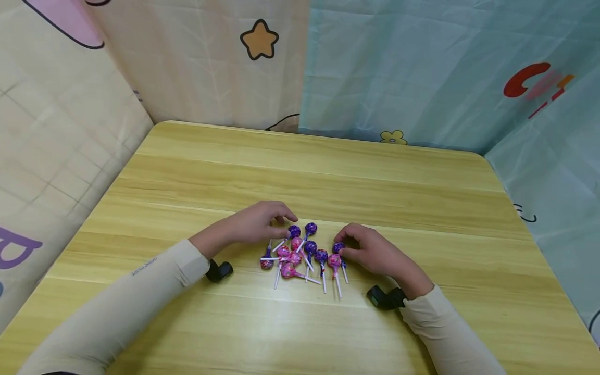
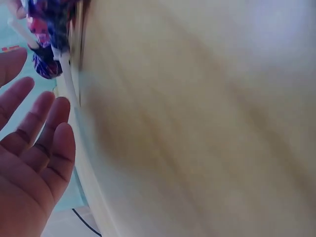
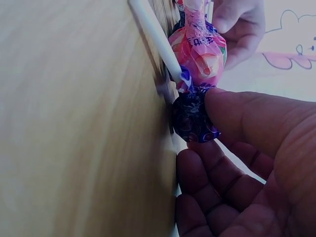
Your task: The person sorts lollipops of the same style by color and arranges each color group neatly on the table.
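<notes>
Several wrapped lollipops with white sticks lie in a loose pile at the middle of the table, some in pink wrappers, some in purple. My right hand (image 1: 375, 251) pinches the ball of a purple lollipop (image 3: 191, 118) at the pile's right side, thumb on one side and fingertips on the other. A pink lollipop (image 3: 201, 57) lies right beside it. At the pile's left edge, my left hand (image 1: 258, 223) hovers with relaxed, slightly bent fingers. Its thumb comes close to another purple lollipop (image 1: 294, 231). In the left wrist view those fingers (image 2: 58, 140) are spread and hold nothing.
The wooden table (image 1: 300, 333) has rounded far corners. Printed curtains (image 1: 403, 62) hang behind it and at both sides. Each wrist wears a small black camera, one by the left cuff (image 1: 219, 271) and one by the right (image 1: 385, 298).
</notes>
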A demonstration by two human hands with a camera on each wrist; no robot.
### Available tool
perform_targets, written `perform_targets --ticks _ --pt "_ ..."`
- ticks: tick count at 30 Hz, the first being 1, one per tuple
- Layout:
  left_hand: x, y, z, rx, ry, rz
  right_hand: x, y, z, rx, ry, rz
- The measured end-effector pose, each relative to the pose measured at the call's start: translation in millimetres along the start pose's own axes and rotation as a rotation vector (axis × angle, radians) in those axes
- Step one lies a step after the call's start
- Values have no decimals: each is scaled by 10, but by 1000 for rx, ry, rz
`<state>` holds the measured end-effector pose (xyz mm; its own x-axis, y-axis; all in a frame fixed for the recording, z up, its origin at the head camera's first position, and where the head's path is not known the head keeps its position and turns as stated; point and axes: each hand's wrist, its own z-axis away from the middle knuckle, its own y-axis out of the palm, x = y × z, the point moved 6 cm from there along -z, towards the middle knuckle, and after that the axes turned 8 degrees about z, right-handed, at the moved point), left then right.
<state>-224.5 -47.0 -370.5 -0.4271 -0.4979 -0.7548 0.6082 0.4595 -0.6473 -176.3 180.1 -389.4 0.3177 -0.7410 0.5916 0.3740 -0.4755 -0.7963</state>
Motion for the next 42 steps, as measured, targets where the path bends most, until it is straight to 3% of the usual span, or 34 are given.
perform_targets --ticks 11,28,42 --pt "34 -5 -144 60 -13 32 9 -15 0 -1 -9 -22" --pt "-12 46 -168 116 -1 18 -9 -4 -2 8 0 -30" --pt "10 46 -186 104 -36 60 -10 1 -7 2 -11 -25"
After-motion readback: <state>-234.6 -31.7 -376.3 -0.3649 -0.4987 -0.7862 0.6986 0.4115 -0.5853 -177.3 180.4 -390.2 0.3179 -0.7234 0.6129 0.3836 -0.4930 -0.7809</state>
